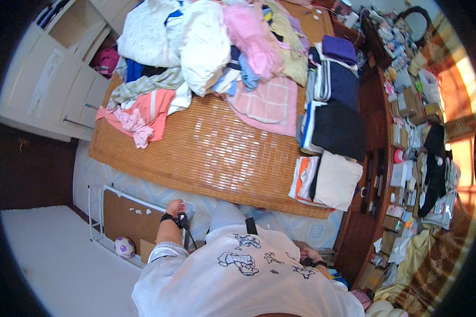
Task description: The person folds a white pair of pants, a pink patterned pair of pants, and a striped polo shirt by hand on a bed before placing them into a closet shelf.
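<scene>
Clothes point(205, 47) lie heaped, upper middle of frame; folded stacks point(339, 129) stand at right: some done, plenty left. Left hand point(175, 207), below centre-left, looks loosely spread, empty; right hand point(307, 253), partly hidden, can't tell.

White wardrobe point(24, 79) with metal handle point(78, 122) at upper left, dark-rimmed mirror point(418, 24) at upper right, cardboard boxes point(408, 101) and plastic bag point(430, 87) along the right, brown curtain point(440, 272) at lower right, white-and-purple ball point(124, 247) at lower left.
</scene>
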The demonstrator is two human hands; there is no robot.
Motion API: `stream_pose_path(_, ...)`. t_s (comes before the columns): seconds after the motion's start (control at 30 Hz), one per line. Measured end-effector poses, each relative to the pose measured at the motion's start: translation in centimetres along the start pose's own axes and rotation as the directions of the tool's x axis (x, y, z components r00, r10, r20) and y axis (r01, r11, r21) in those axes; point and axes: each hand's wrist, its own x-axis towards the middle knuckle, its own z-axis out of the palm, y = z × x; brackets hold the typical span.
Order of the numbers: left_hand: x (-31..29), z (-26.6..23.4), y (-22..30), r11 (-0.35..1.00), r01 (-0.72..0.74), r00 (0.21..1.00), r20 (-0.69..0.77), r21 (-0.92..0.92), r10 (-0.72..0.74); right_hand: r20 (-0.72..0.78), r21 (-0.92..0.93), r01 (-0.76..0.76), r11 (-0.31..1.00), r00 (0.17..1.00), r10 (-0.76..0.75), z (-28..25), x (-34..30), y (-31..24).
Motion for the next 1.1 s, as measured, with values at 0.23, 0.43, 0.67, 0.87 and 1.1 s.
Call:
stream_pose_path(0.23, 6.0, -2.0, 1.9, 0.997, -0.069, 0.984, 0.162, -0.036, 0.073, -0.138, -0.19, 0.278, 0.941, 0.942, -0.306, 11.4, -5.1, -12.1)
stream_pose_path(0.43, 9.1, -1.5, 10.2, 0.968, -0.119, 0.954, 0.246, -0.221, 0.173, -0.119, -0.315, 0.418, 0.852, 0.873, -0.472, 19.0, -7.5, -20.1)
stream_pose_path(0.67, 14.8, -4.5, 15.9, 0.966, -0.126, 0.946, 0.267, -0.224, 0.186, -0.148, -0.492, 0.34, 0.802, 0.875, -0.462, 24.0, -9.5, -22.5)
stream_pose_path(0.87, 17.1, -7.7, 19.9, 0.857, -0.515, 0.853, -0.078, 0.03, 0.516, -0.175, -0.559, 0.183, 0.809, 0.927, -0.331, 23.8, -9.3, -20.1)
stream_pose_path(1.1, 27.9, -15.3, 22.0, 0.742, -0.601, 0.592, -0.458, 0.297, 0.663, -0.214, -0.468, 0.217, 0.857, 0.913, -0.348, 24.8, -11.4, -19.8)
